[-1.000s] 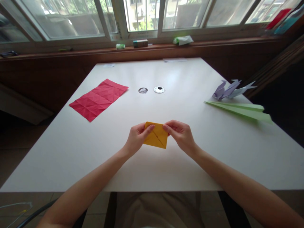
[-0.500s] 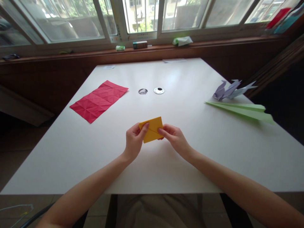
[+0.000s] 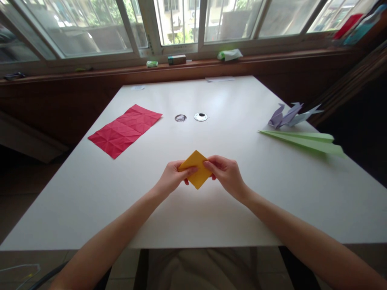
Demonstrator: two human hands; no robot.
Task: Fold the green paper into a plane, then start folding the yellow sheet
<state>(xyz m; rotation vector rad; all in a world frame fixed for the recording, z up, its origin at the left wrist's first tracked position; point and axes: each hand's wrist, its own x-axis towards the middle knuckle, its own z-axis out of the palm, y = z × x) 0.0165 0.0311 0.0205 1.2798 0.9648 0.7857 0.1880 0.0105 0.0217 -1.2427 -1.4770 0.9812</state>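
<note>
A folded square of yellow paper [image 3: 197, 179] is held above the near middle of the white table [image 3: 145, 141], one corner pointing away from me and one toward me. My left hand [image 3: 173, 177] pinches its left corner, thumb flat across the front. On the other side my right hand [image 3: 227, 174] grips the right corner between thumb and fingers. Most of the fingers are hidden behind the paper and the hands.
To the left lies a creased red paper sheet [image 3: 125, 129]. At the right are purple folded paper birds [image 3: 284, 117] and a green paper plane [image 3: 305, 141]. Two round fittings, one silvery [image 3: 180, 118] and one with a dark hole [image 3: 200, 117], sit beyond my hands.
The yellow paper has turned from lying nearly level to standing on a corner like a diamond. Both hands have shifted their hold to its side corners.
</note>
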